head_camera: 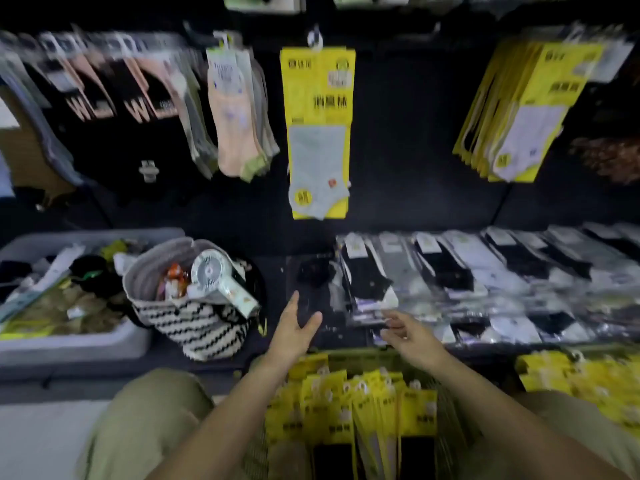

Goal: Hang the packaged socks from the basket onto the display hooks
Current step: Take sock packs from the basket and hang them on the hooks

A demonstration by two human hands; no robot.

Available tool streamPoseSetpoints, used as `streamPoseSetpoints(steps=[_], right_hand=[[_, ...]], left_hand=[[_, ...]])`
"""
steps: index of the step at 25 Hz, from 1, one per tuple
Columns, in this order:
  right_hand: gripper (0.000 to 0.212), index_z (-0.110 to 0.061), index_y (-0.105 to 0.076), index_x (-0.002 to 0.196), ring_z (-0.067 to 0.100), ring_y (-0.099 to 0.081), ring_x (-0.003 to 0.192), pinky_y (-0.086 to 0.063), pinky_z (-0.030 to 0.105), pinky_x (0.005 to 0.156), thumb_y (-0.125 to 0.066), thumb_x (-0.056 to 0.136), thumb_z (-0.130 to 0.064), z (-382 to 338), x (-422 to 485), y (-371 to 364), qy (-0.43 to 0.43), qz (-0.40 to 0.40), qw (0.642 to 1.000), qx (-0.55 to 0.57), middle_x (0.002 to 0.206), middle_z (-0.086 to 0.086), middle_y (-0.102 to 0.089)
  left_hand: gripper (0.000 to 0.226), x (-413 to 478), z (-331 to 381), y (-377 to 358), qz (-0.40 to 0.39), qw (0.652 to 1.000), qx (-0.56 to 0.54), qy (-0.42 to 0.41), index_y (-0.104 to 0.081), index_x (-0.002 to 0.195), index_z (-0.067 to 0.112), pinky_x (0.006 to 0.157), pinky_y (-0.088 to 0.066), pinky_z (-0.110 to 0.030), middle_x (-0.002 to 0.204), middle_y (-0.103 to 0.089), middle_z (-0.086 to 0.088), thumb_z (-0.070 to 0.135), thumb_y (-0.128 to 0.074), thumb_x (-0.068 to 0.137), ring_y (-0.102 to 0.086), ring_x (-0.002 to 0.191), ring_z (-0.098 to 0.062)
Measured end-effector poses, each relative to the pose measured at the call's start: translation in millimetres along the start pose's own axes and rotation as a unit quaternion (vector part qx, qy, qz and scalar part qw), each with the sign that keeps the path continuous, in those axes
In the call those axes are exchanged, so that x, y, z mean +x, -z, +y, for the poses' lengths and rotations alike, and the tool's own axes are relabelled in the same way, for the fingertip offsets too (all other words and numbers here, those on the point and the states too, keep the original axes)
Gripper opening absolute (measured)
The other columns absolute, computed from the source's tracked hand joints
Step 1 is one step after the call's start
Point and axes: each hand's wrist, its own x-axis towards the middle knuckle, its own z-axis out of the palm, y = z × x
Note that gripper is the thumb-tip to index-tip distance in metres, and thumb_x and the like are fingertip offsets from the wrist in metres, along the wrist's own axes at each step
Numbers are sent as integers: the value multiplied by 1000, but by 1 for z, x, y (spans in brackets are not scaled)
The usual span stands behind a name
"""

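Observation:
A basket [349,355] between my knees holds several yellow sock packs [360,403] standing on edge. One yellow pack with a grey sock [318,133] hangs from a display hook [315,38] on the dark wall straight ahead. A thick bunch of the same yellow packs [519,112] hangs at the upper right. My left hand [294,327] hovers over the dark shelf above the basket, fingers straight and empty. My right hand [408,334] is beside it, fingers loosely bent, holding nothing.
Rows of clear-bagged black and white socks [467,271] lie on the shelf at right. A zigzag woven bag [194,306] with a small white fan [214,275] stands at left, beside a grey bin of mixed goods [69,337]. More hanging socks [235,109] fill the wall at left.

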Motion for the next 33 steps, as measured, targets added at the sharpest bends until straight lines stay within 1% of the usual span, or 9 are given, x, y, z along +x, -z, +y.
streamPoseSetpoints(steps=[3,7,11,14,18,21,25,29,33], right_hand=[[36,1,-56,121,16,-57,91,-42,21,80,-62,89,-13,47,-20,-12,-46,4,998,-46,103,13,-63],[32,-6,-63,114,24,-60,109,-44,27,88,-64,87,-23,85,-30,-28,-99,-26,988,-114,115,12,-65],[47,-10,-50,129,25,-54,118,-42,26,88,-60,89,-33,125,-52,-51,-201,-32,969,-139,129,11,-56],[50,-10,-41,132,28,-51,120,-43,29,89,-59,90,-31,154,-73,-66,-242,-56,962,-114,131,10,-53],[36,-13,-54,123,27,-54,116,-41,29,87,-60,90,-24,165,-64,-59,-261,-14,962,-80,125,9,-60],[39,-8,-55,122,29,-54,116,-42,35,94,-61,88,-26,167,-37,-56,-314,27,949,-22,124,13,-59],[49,-7,-54,123,32,-50,120,-40,33,92,-64,85,-37,175,-13,-72,-341,23,940,17,129,15,-55],[66,-9,-50,130,34,-44,127,-38,38,97,-70,78,-46,189,-5,-79,-390,30,918,70,140,15,-47],[72,-13,-48,133,30,-44,128,-37,43,106,-78,72,-38,201,-3,-82,-371,29,918,140,139,10,-48]], left_hand=[[67,-25,-50,-39,-26,999,8,45,-21,147,5,109,-25,-26,152,-27,-8,22,-57,92,-27,140,-20],[48,-48,-108,-60,-8,995,20,100,-43,134,0,98,-37,-27,138,-47,-17,15,-59,91,-45,129,-27],[52,-51,-139,-80,-49,983,84,155,-38,138,3,99,-39,-32,142,-42,-15,23,-56,93,-43,129,-28],[56,-57,-151,-100,-68,975,93,188,-32,141,5,96,-36,-28,147,-36,-12,26,-54,94,-39,132,-27],[54,-61,-155,-114,-34,972,57,225,-34,141,8,102,-38,-36,146,-38,-10,24,-55,94,-40,131,-28],[37,-59,-154,-115,-11,975,44,217,-48,130,8,91,-42,-31,131,-52,-10,18,-53,94,-51,117,-26],[25,-54,-152,-118,-73,973,53,213,-58,116,8,86,-47,-33,111,-59,-5,20,-51,95,-55,100,-20],[22,-46,-155,-117,-115,967,60,218,-58,114,9,68,-45,-24,114,-62,-6,17,-47,97,-60,91,-17],[23,-38,-163,-109,-128,959,65,245,-57,116,11,55,-41,-19,111,-61,-3,16,-44,98,-59,76,-9]])
